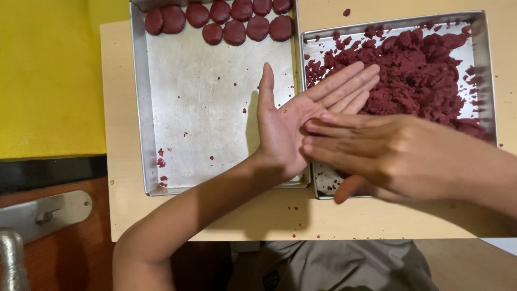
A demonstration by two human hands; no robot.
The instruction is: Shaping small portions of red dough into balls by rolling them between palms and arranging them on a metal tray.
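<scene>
My left hand [285, 126] lies flat and palm up, fingers stretched out, over the seam between the two metal trays. My right hand [388, 153] comes in from the right, palm down, with its fingers laid across the heel of the left palm. No dough shows between them, and whatever is under the right fingers is hidden. The right tray [479, 54] holds a heap of crumbly dark red dough [425, 75]. The left tray [215, 118] carries several flattened red dough discs [234, 21] along its far edge.
Both trays sit on a light wooden table [121, 134], with red crumbs scattered on it and on the left tray. A yellow surface [48, 75] lies to the left. A metal fitting [43, 213] sits at lower left on a brown floor.
</scene>
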